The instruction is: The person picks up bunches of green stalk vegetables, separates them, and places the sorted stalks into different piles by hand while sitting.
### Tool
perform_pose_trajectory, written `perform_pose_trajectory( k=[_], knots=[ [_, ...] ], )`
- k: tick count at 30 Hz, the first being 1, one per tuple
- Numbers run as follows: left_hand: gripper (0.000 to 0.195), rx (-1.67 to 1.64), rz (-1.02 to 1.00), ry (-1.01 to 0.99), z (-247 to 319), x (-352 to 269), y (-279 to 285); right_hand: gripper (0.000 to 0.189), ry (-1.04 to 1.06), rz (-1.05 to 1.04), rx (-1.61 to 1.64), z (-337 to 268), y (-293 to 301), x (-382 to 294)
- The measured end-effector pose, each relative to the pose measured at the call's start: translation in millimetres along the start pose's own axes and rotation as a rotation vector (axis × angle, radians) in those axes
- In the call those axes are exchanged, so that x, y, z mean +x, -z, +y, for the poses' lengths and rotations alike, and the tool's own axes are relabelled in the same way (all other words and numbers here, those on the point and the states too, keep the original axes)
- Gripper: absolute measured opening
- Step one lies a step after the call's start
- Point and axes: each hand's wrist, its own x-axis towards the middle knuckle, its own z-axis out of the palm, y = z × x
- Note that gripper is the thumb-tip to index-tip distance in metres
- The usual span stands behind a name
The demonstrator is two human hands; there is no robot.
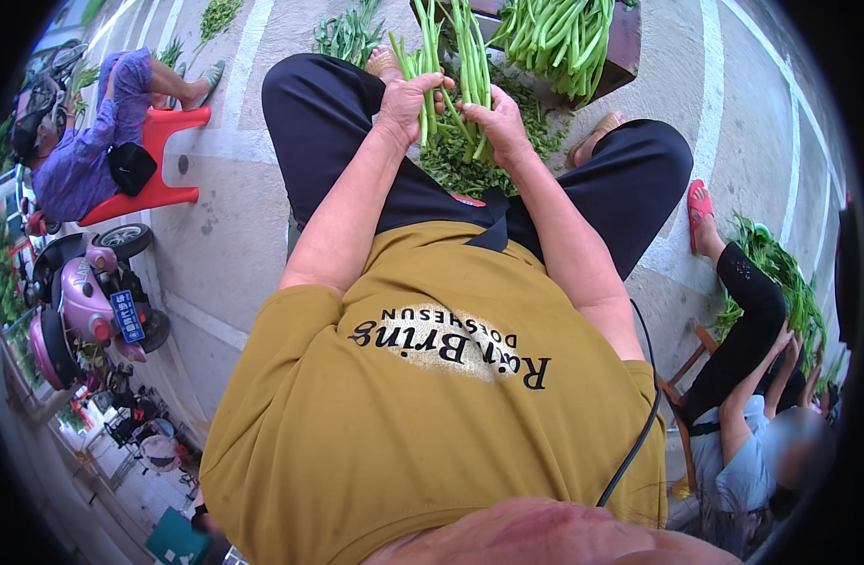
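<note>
My left hand [403, 104] grips a small bundle of long green vegetable stems [429, 53], which look like water spinach. Close beside it, my right hand [501, 123] pinches a second bunch of stems [472, 56] between thumb and fingers. One stem [454, 111] slants across the gap between both hands. Below them, a heap of plucked green leaves [467, 166] lies on the ground between my legs. Just beyond my right hand, a thick pile of stripped stems [562, 46] rests on a dark reddish-brown box or low stool [621, 49].
Leafy greens [348, 35] lie on the pavement past my left foot. On the left, a person in purple sits on a red plastic stool [167, 134], near a pink scooter [86, 296]. At right, a seated person handles more greens [778, 275]. A black cable [647, 409] hangs beside my right arm.
</note>
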Motion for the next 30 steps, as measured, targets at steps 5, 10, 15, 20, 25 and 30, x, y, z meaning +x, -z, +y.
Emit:
perform_pose_trajectory(
  k=[5,10,15,20,25,30],
  knots=[
    [0.010,-0.027,-0.067,-0.126,27,2,4,0.025,-0.040,-0.007,-0.005,-10,-3,-1],
    [0.009,0.217,-0.018,-0.273,28,-2,-11,0.024,-0.048,0.013,0.042,-16,-2,-2],
    [0.013,0.174,0.038,-0.197,11,5,-16,0.028,-0.032,-0.034,0.008,-12,-4,-1],
    [0.018,0.192,0.055,-0.211,3,12,-24,0.034,0.001,-0.054,-0.029,-6,2,0],
    [0.015,0.116,0.108,-0.220,-3,13,-19,0.040,0.053,-0.077,-0.074,-6,-5,-1],
    [0.022,0.081,0.151,-0.203,-10,13,-16,0.041,0.054,-0.057,-0.193,-1,-2,3]
  ],
)
